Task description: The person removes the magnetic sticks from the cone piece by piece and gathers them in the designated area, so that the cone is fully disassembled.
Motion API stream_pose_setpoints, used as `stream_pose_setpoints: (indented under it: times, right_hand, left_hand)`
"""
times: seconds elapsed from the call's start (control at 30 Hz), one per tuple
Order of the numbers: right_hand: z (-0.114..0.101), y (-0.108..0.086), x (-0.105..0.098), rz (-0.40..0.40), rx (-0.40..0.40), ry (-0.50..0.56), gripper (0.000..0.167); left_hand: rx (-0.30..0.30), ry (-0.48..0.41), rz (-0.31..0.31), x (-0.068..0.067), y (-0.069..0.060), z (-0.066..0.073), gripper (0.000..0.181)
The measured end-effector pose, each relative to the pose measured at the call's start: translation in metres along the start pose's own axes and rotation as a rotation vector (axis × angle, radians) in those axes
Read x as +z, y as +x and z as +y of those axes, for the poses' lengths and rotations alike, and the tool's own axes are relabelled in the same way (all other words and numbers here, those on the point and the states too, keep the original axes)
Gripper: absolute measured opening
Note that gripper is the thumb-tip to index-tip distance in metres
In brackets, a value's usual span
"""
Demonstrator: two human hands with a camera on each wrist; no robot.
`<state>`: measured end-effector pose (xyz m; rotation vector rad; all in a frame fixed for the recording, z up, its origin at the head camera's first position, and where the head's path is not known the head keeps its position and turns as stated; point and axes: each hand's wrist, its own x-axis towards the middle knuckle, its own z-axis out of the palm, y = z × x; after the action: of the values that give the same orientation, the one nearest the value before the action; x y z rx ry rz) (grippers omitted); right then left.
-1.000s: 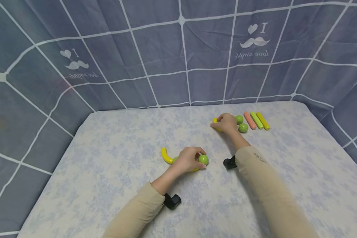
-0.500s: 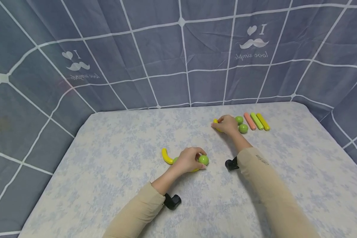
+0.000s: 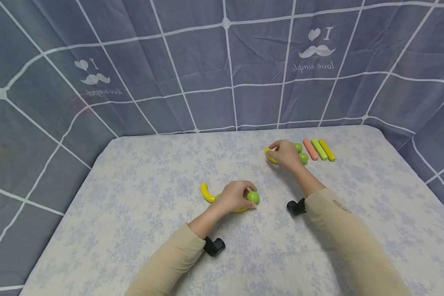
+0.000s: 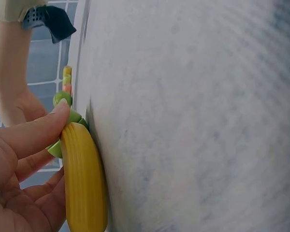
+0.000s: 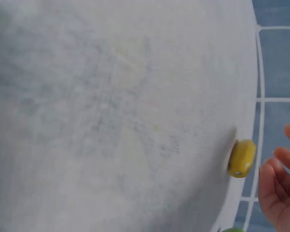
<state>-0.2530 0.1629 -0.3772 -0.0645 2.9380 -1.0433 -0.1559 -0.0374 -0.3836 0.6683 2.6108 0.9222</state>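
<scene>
Nearest in, two beige sleeves [image 3: 166, 263] stretch across the floral bench [image 3: 259, 263], each with a black wrist device [image 3: 214, 247]. Here's the left hand [image 3: 232, 197], and it's blocking the view: the lower banana [image 3: 240, 210] peeks out only partly from under it, the visible length running roughly side to side. This hand's fingers are curved round a green ball [image 3: 253, 197], thumb on the near side. Left of the hand, a second green ball [image 3: 217, 197] sits mostly hidden, and right beside it lies the left banana [image 3: 206, 192], bent, its far end pointing away and leftward.

Farther out, the right hand [image 3: 285, 153]: fingers apart from the far banana [image 5: 242, 158], which lies on the bench just beside the tips. Its long axis slants, far end to the left. Three bananas in sight, all yellow!

Past that hand, partly screened by it, the front ball [image 3: 303, 158] and the rear ball [image 3: 299, 147]: four green balls showing. Next to them, three sticks side by side, nearly parallel, far ends leaning left: pink stick [image 3: 311, 149], lime stick [image 3: 319, 149], yellow stick [image 3: 327, 150]. Behind it all hangs a blue-grey curtain [image 3: 259, 57].
</scene>
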Motion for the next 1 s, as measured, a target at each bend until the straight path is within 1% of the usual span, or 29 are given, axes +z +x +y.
stream_pose_setpoints:
  times: [0.03,0.1,0.27,0.33,0.5,0.63,0.73,0.8,0.93,1.0]
  right_hand:
    - [-0.001,-0.002,-0.001,-0.015,-0.002,0.021,0.034]
    - [-0.004,-0.007,-0.003,-0.073,0.008,0.108,0.035]
    - [-0.008,-0.017,-0.007,-0.218,0.063,0.376,0.038]
    - [-0.009,-0.020,-0.008,-0.253,0.070,0.418,0.038]
    - [-0.008,-0.029,-0.009,-0.352,0.069,0.465,0.041]
    - [-0.006,-0.039,-0.007,-0.422,0.030,0.462,0.042]
    - [-0.006,-0.047,-0.003,-0.467,0.000,0.443,0.043]
    - [-0.006,-0.051,0.000,-0.496,-0.013,0.436,0.043]
    - [-0.005,-0.060,0.007,-0.546,-0.027,0.429,0.042]
    - [-0.005,-0.063,0.011,-0.569,-0.030,0.433,0.041]
  left_hand:
    - [0.000,0.002,-0.004,-0.001,0.000,0.000,0.039]
    - [0.001,-0.001,-0.016,-0.002,0.001,0.000,0.040]
    - [0.021,-0.027,-0.036,-0.007,0.001,-0.001,0.045]
    - [0.025,-0.047,-0.041,-0.011,0.000,-0.002,0.046]
    - [0.011,-0.062,-0.065,-0.025,-0.003,-0.007,0.048]
    - [0.011,-0.029,-0.109,-0.036,-0.005,-0.012,0.045]
    - [0.026,0.008,-0.145,-0.042,-0.008,-0.017,0.045]
    - [0.047,0.029,-0.163,-0.044,-0.010,-0.022,0.046]
    - [0.081,0.039,-0.186,-0.047,-0.014,-0.030,0.046]
    - [0.093,0.046,-0.200,-0.048,-0.016,-0.032,0.043]
